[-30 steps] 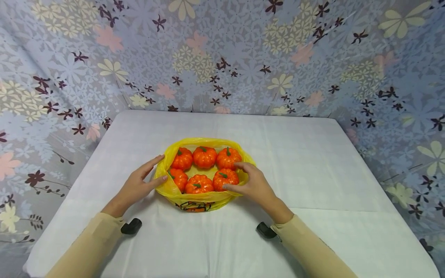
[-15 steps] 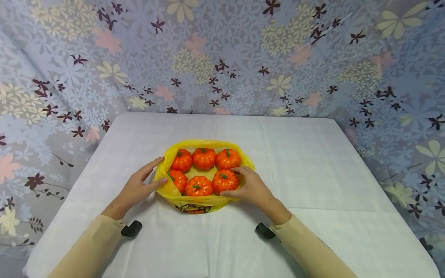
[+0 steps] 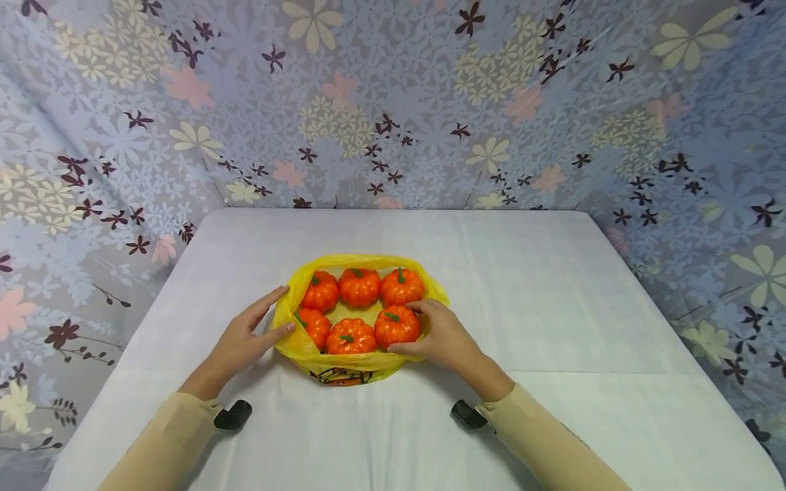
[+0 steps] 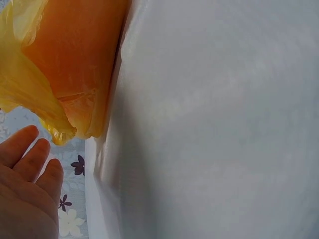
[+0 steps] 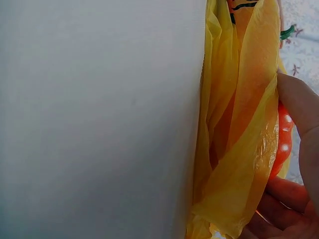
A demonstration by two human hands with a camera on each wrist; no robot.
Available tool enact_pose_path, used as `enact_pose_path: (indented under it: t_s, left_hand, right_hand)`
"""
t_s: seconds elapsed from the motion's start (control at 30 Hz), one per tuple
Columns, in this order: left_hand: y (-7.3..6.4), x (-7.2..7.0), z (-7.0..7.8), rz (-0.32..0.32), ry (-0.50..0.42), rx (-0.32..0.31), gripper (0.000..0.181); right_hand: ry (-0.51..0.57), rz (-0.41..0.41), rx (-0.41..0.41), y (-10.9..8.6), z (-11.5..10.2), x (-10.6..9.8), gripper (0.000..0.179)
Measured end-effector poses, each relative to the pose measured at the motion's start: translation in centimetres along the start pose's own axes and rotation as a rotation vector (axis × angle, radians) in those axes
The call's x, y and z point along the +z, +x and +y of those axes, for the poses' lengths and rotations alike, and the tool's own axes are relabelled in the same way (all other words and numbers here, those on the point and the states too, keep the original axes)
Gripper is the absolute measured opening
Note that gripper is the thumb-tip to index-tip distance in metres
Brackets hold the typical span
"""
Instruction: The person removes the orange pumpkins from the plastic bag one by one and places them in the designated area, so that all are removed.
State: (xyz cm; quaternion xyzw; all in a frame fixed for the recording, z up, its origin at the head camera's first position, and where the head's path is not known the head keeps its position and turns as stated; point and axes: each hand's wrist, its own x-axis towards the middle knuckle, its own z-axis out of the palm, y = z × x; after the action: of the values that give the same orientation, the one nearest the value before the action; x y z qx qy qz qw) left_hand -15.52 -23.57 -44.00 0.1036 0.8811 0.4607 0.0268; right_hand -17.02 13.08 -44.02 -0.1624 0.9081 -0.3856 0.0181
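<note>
A yellow plastic bag (image 3: 288, 346) lies on the white table with its mouth rolled wide. Inside it several small orange pumpkins (image 3: 351, 337) with green stems form a ring. My right hand (image 3: 451, 339) reaches over the bag's right rim, thumb and index finger round the front right pumpkin (image 3: 396, 326); in the right wrist view that pumpkin (image 5: 284, 142) shows red-orange between thumb and fingers, partly hidden by the bag. My left hand (image 3: 243, 338) is spread at the bag's left side, fingers extended, fingertips at or close to the plastic.
A white cloth covers the table (image 3: 552, 300). Flower-patterned fabric (image 3: 393, 102) hangs behind it and along both sides. Black wrist devices (image 3: 233, 415) stick out from both sleeves.
My right hand has lowered from the gap between the right pumpkins and closed its thumb and index finger round the front right one. The left hand stays beside the bag.
</note>
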Motion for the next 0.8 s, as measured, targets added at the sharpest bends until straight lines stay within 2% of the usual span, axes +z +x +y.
enact_pose_path:
  t_s: [0.33, 0.53, 0.8]
  left_hand:
    - [-0.3, 0.1, -0.1, 0.003, -0.009, -0.006, 0.071]
    - [0.0, 0.1, -0.2, 0.005, -0.001, 0.006, 0.071]
    - [0.1, 0.1, -0.2, -0.004, 0.009, -0.01, 0.071]
  right_hand:
    - [0.054, 0.033, -0.024, -0.4, -0.6, -0.5, 0.082]
    - [0.098, 0.081, -0.019, -0.3, -1.1, -1.7, 0.083]
    - [0.12, 0.181, -0.077, -0.3, -0.8, -4.0, 0.076]
